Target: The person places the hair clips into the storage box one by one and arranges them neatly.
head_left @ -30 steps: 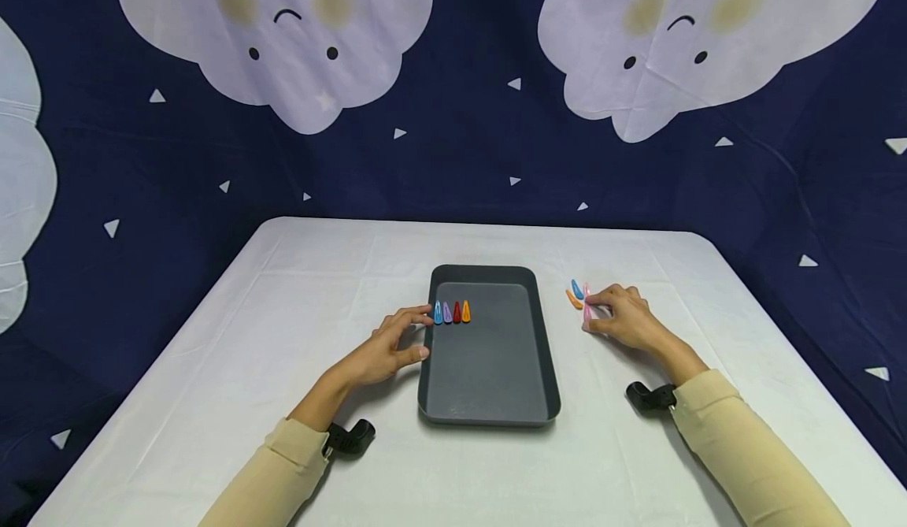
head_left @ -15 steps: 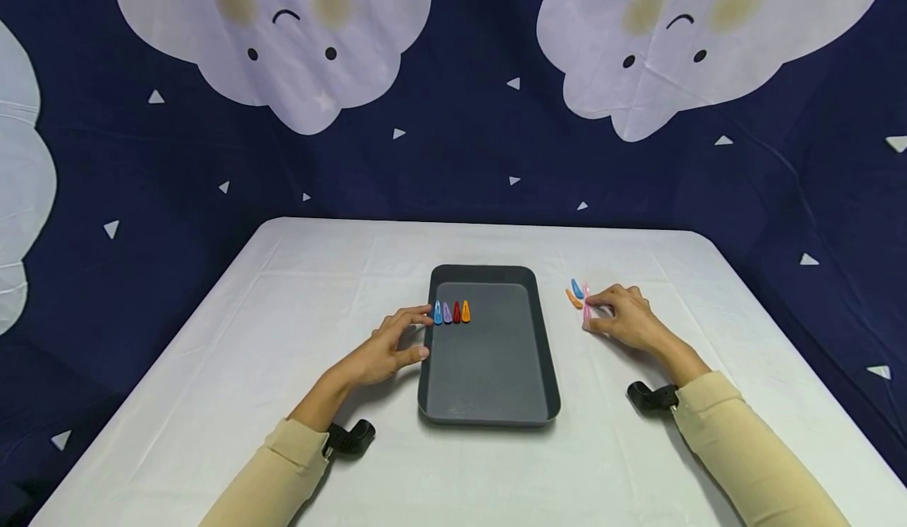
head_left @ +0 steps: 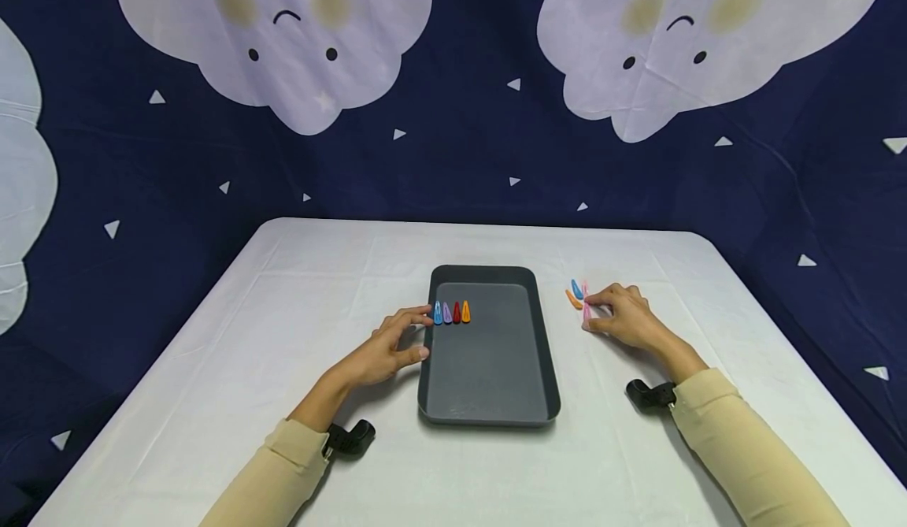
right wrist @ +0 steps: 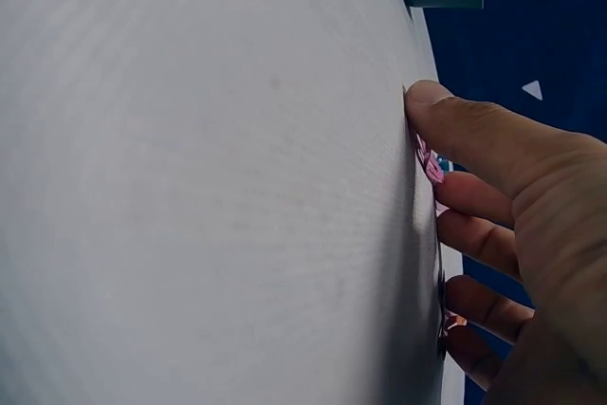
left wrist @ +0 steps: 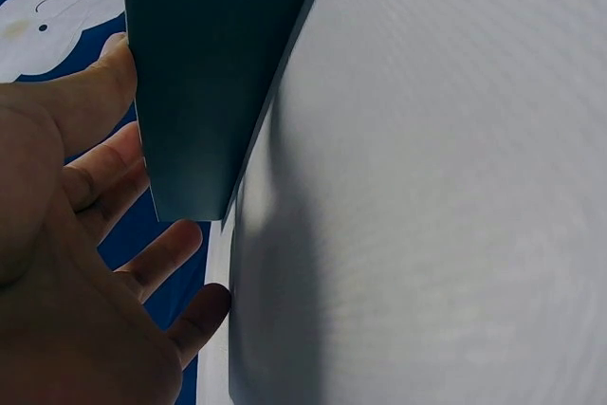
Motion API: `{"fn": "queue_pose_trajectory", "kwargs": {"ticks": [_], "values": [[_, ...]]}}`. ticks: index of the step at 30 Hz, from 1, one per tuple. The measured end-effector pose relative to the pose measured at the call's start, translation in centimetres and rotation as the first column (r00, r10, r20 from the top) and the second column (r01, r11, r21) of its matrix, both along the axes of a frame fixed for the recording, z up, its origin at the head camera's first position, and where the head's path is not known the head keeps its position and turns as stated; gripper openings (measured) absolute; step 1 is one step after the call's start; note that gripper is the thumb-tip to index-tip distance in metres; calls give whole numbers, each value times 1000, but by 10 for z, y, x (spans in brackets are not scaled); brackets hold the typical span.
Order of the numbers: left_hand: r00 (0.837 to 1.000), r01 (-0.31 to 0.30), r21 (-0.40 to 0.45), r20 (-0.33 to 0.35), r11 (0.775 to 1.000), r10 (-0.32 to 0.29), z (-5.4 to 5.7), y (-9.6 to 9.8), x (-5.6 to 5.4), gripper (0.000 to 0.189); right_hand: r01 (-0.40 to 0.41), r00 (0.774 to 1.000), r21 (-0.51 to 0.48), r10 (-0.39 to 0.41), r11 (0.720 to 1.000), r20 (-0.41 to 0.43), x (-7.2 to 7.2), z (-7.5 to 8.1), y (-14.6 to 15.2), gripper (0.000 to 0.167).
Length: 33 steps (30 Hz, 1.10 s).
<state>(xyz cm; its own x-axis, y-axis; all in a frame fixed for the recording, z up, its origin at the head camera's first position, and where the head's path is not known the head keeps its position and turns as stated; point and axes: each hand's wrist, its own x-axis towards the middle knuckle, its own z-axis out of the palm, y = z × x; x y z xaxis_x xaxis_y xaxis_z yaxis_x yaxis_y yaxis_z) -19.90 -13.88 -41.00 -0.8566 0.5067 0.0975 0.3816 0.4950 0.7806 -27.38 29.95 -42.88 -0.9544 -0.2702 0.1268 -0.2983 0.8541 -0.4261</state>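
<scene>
My left hand (head_left: 383, 350) rests at the left rim of a dark grey baking tray (head_left: 489, 377), thumb and fingers spread loosely along its edge. Inside the tray, near that rim, snap hair clips stand in a row: blue (head_left: 438, 313), purple (head_left: 447, 313), red (head_left: 457, 313) and orange (head_left: 466, 312). Right of the tray, my right hand (head_left: 627, 320) pinches a pink hair clip (head_left: 586, 312) between thumb and index finger, low at the tablecloth. In the right wrist view, pink clip parts (right wrist: 433, 168) show between thumb and fingers. Beside it lie a blue clip (head_left: 577, 288) and an orange clip (head_left: 574, 299).
A white cloth covers the table (head_left: 319, 267). Behind it hangs a dark blue curtain (head_left: 468, 157) with cloud faces and small white triangles. Each wrist wears a black camera mount, the left one (head_left: 350, 437) close over the cloth.
</scene>
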Motion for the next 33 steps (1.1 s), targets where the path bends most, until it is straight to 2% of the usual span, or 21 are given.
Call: {"fn": "queue_pose_trajectory", "kwargs": {"ticks": [6,14,24,33], "values": [[1000,3,1,6,1000,-3,1,0,0,46,-1,1000,5,1,1000,-15,0,0,0,46],[1000,6,1,-6,1000,-6,1,0,-1,46,-24,997,-33,22,999,-68,1,10,-3,44],[1000,5,1,2,1000,-5,-1,0,-1,46,-62,998,-120,58,991,-36,2,25,-15,48],[1000,8,5,10,1000,-8,-1,0,-1,46,-62,998,-158,59,985,-21,6,43,-35,51]]}}
